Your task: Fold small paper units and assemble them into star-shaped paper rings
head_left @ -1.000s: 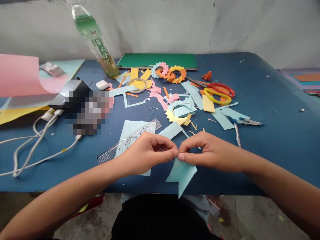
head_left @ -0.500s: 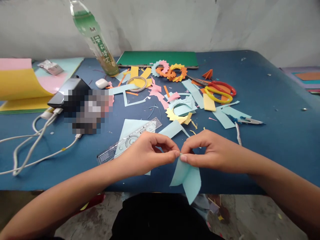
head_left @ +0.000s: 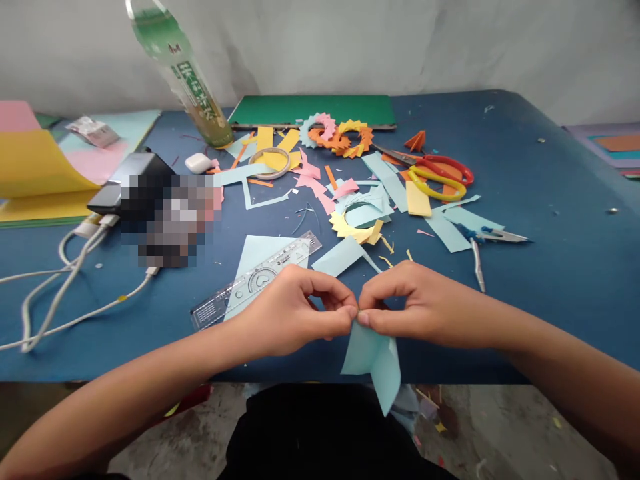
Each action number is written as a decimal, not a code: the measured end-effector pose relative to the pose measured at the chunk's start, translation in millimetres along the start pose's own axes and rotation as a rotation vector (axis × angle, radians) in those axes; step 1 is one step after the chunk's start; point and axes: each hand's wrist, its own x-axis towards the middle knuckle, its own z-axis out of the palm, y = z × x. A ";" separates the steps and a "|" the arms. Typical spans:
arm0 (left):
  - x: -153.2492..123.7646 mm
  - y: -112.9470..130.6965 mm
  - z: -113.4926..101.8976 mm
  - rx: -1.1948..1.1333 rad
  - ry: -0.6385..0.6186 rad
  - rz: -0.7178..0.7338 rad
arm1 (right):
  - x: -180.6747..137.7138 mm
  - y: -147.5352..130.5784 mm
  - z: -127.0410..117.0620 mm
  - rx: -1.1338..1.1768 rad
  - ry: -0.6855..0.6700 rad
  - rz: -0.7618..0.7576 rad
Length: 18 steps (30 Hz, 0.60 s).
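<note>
Both hands pinch the top of one creased piece of light blue paper (head_left: pixel 376 363), which hangs down at the table's front edge with its lower parts spread. My left hand (head_left: pixel 305 303) is closed, thumb and fingertips together at the paper's upper corner. Right beside it, my right hand (head_left: pixel 413 300) grips the same top with thumb and forefinger. The fingertips meet and hide the pinched spot. Behind my left hand, a clear plastic ruler (head_left: pixel 257 280) lies across a light blue sheet (head_left: pixel 257 250). A light blue strip (head_left: pixel 337 257) rests just beyond the hands.
Scissors (head_left: pixel 437 177) and a compass (head_left: pixel 493 235) lie to the right. Folded paper rings (head_left: pixel 340 137), a tape roll (head_left: pixel 270 163) and paper scraps cover the middle. A bottle (head_left: pixel 185 80), a black box (head_left: pixel 133 183) and white cables (head_left: pixel 65 280) stand or lie left.
The hands keep their pinch on the paper. Its lower flaps have shifted slightly, the right one hanging a little lower. The whole view has tilted a bit.
</note>
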 end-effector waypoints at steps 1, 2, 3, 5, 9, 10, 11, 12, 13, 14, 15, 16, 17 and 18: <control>0.2 -0.9 0.4 -0.022 0.005 0.002 | 0.0 -0.2 0.1 0.004 0.006 -0.005; 0.4 -1.7 0.9 -0.043 0.011 0.005 | 0.1 -0.4 0.1 0.007 0.015 -0.011; 0.5 -2.5 1.3 -0.062 0.018 0.007 | 0.1 -0.7 0.3 0.009 0.026 -0.021; 0.7 -3.8 2.1 -0.087 0.041 0.010 | 0.1 -1.4 0.6 0.012 0.051 -0.044; 0.2 -3.8 2.5 -0.125 0.065 0.031 | -1.1 -2.4 0.3 0.013 0.074 -0.072; -0.2 -3.3 2.3 -0.140 0.059 0.031 | -1.7 -2.7 -0.2 0.010 0.075 -0.073; -0.7 -2.6 2.0 -0.154 0.054 0.029 | -2.2 -3.0 -0.8 0.009 0.080 -0.073; -1.2 -1.8 1.7 -0.164 0.050 0.026 | -2.7 -3.4 -1.4 0.009 0.085 -0.073; -1.6 -1.0 1.2 -0.169 0.045 0.025 | -3.2 -3.9 -2.0 0.010 0.094 -0.071; -1.8 -0.1 0.7 -0.165 0.043 0.022 | -3.6 -4.3 -2.5 0.014 0.102 -0.072; -1.8 0.6 0.2 -0.156 0.039 0.018 | -3.9 -4.6 -2.8 0.017 0.106 -0.073; -1.7 1.2 -0.3 -0.145 0.032 0.016 | -4.1 -4.8 -3.0 0.017 0.105 -0.072; -1.3 1.4 -0.8 -0.137 0.022 0.014 | -4.2 -4.6 -3.0 0.013 0.097 -0.072; -0.8 1.3 -1.1 -0.133 0.009 0.012 | -4.2 -4.3 -3.0 0.007 0.088 -0.071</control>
